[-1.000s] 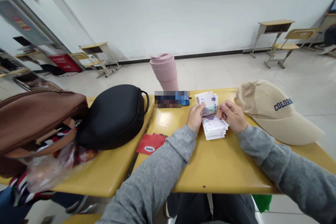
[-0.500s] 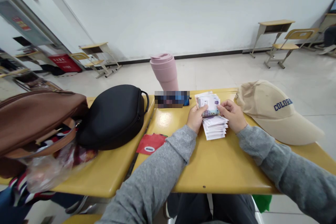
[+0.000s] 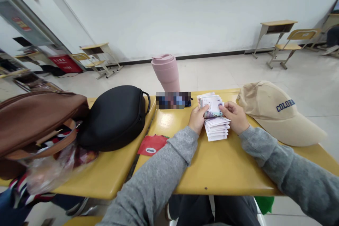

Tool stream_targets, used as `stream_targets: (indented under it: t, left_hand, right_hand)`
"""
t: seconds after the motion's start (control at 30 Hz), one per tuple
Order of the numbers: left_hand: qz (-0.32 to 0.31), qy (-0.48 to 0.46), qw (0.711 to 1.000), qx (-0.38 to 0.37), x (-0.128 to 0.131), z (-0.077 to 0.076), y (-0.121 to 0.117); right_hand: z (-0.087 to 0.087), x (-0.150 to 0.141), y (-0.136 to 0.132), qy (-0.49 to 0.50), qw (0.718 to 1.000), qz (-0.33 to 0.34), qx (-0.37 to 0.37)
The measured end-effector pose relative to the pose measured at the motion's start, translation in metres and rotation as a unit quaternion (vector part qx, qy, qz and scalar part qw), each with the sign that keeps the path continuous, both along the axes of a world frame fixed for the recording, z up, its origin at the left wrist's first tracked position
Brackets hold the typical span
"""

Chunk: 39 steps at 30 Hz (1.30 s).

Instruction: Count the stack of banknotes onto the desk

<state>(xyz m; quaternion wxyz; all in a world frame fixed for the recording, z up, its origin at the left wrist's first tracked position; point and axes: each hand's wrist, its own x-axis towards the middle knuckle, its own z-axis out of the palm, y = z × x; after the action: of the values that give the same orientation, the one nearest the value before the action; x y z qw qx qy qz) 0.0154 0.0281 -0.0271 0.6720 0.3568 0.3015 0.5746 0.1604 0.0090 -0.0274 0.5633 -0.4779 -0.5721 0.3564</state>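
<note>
A wad of banknotes (image 3: 215, 122) rests on a yellow desk (image 3: 225, 166), its far end folded up. My left hand (image 3: 197, 118) grips the wad's left side, thumb on the raised notes. My right hand (image 3: 234, 116) pinches the top right corner of the raised note between thumb and finger. Both forearms wear grey sleeves.
A beige cap (image 3: 278, 113) lies right of my hands. A pink tumbler (image 3: 166, 72) and a phone (image 3: 174, 100) stand behind the notes. A red packet (image 3: 152, 144), a black case (image 3: 115, 116) and a brown bag (image 3: 37, 123) lie to the left. Empty desks and chairs stand by the wall.
The raised note has bent down further toward the stack, and my right hand's fingers have moved onto its corner. My left hand has stayed in place.
</note>
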Motion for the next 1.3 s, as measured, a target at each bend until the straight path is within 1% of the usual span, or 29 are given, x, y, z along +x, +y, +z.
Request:
stream_targets:
  t: [0.2,0.4,0.57,0.8,1.03,1.3]
  left_hand:
    - [0.004,-0.005,1.0,0.005,0.0003,0.0003,-0.0006]
    - [0.012,-0.002,1.0,0.002,-0.0006,-0.002,0.0019]
    - [0.025,-0.013,1.0,-0.004,-0.0005,-0.0034,0.0036]
    - [0.043,-0.006,0.999,-0.002,-0.0002,0.0017,-0.0009]
    - [0.041,-0.006,0.999,-0.003,0.0002,0.0059,-0.0046]
    - [0.024,0.001,1.0,0.013,-0.0006,0.0025,-0.0025]
  right_hand:
    - [0.0007,-0.0011,-0.0008,0.022,1.0,0.014,0.007]
    - [0.0013,-0.001,-0.0011,-0.011,0.999,-0.019,0.024]
    - [0.0034,-0.0017,-0.0022,-0.005,0.999,-0.029,0.037]
    - [0.0077,-0.0035,-0.0072,0.04,0.997,0.009,0.063]
    - [0.008,-0.0045,-0.0078,0.06,0.996,0.049,0.046]
    - [0.0057,-0.0036,-0.006,0.075,0.994,0.073,0.018]
